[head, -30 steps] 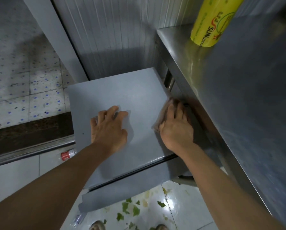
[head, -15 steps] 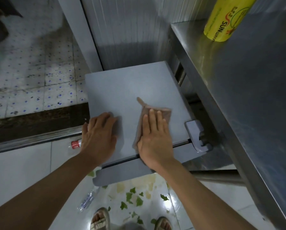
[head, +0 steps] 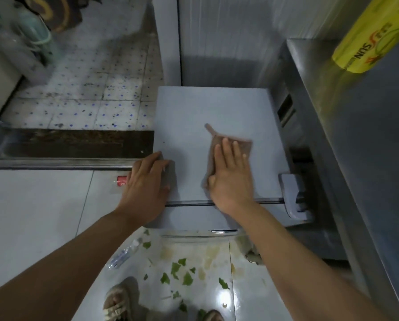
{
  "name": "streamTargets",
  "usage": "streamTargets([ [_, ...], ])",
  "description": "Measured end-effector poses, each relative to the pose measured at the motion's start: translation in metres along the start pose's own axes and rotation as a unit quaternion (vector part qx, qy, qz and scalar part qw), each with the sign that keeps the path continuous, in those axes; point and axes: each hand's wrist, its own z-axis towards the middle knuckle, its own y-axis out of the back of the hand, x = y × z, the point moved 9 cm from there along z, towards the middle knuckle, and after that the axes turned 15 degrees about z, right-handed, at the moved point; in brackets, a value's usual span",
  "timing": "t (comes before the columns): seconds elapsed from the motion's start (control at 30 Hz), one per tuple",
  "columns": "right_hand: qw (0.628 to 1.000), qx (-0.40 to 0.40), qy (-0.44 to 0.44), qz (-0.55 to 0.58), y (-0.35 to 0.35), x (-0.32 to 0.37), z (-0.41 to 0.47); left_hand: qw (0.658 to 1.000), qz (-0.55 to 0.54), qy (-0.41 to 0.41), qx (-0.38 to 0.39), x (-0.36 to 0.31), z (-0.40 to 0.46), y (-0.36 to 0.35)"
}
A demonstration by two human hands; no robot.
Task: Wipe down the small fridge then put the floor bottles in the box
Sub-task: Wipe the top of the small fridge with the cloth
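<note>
**Wiping the fridge top; bottles not yet touched**

Steel worktop (head: 355,140) runs down the right side, yellow wrap roll (head: 369,35) on it. Small grey fridge (head: 212,107) stands just beside the worktop, its top facing the camera, hinge bracket (head: 293,195) at the front right corner. White tile floor (head: 32,216) in front carries green leaf scraps (head: 177,272) and pale smears.

Right hand (head: 231,179) lies flat on a brown cloth (head: 244,147) on the right half of the fridge top, fingers (head: 226,149) straight and close together, pressing rather than gripping. Left hand (head: 147,186) braces on the front left corner, fingers spread and curled over the edge, holding nothing else.

Two floor bottles show: a clear plastic bottle (head: 122,253) lying on its side near the fridge front, and a red-capped bottle (head: 121,180) on the floor just left of the left hand, mostly hidden. No box in view.

Step in hand: the wipe, first part of the task. Back and left areas of the top look uncovered by the cloth, and front and sides likely remain. Next move calls for sweeping the cloth across toward the left with flat pressure. Bottles come after, once a box is found.
</note>
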Motion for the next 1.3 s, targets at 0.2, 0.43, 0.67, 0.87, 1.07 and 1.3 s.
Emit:
streamTargets([
  [0.2,0.989,0.067,0.135,-0.006,-0.018,0.031,-0.04,0.999,-0.019,0.027,0.018,0.003,-0.009,0.003],
  [0.43,0.996,-0.007,-0.083,-0.02,0.006,-0.009,0.001,1.0,-0.012,-0.022,0.014,0.02,-0.016,0.006],
  [0.67,0.999,0.033,0.006,0.008,-0.048,0.099,0.054,0.997,-0.034,-0.062,-0.015,0.052,-0.026,0.01],
  [0.87,0.999,0.034,0.009,0.007,-0.05,0.115,0.041,0.997,-0.059,-0.041,-0.022,0.078,-0.029,0.016],
  [1.07,1.0,0.023,0.008,0.02,-0.063,0.12,-0.048,0.994,-0.068,-0.079,-0.013,0.076,-0.032,0.026],
  [1.3,1.0,0.003,-0.018,-0.026,-0.04,0.074,-0.031,0.99,-0.049,-0.131,-0.005,0.038,-0.026,0.025],
])
